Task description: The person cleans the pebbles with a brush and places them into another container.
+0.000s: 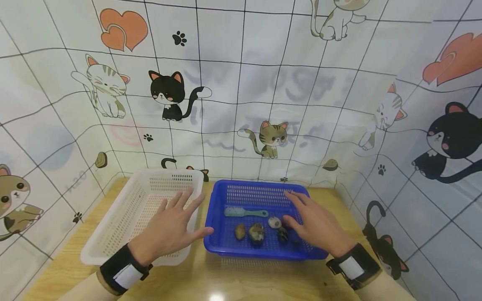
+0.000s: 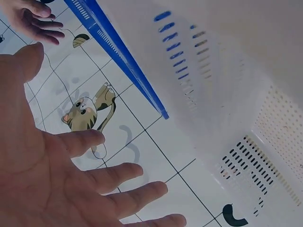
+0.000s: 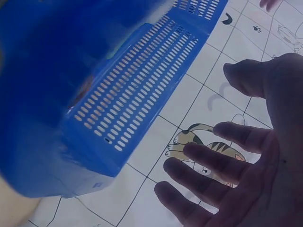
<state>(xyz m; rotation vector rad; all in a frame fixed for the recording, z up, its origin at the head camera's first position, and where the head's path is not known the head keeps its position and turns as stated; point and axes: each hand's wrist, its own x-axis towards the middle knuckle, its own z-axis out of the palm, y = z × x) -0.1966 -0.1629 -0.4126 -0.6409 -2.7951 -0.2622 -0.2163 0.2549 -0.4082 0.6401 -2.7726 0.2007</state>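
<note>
My left hand (image 1: 169, 228), fingers spread, is over the right side of a white plastic basket (image 1: 109, 221) and holds nothing. My right hand (image 1: 320, 225), also spread and holding nothing, overlaps the right end of a blue plastic basket (image 1: 222, 248) in the head view. Inside the blue basket lie a teal hairbrush (image 1: 244, 212), a brown stone-like piece (image 1: 239, 231), a larger mottled one (image 1: 257, 233), a pale round one (image 1: 274, 222) and a dark striped one (image 1: 282, 235). Another dark piece (image 1: 296, 241) lies near my right hand. In the left wrist view the palm (image 2: 28, 165) shows bare.
Both baskets stand side by side on a wooden table (image 1: 241, 280). A wall covering (image 1: 226, 83) printed with cats and grid lines rises behind and on both sides. The white basket's floor shows nothing lying on it. Each wrist wears a black band (image 1: 122, 269).
</note>
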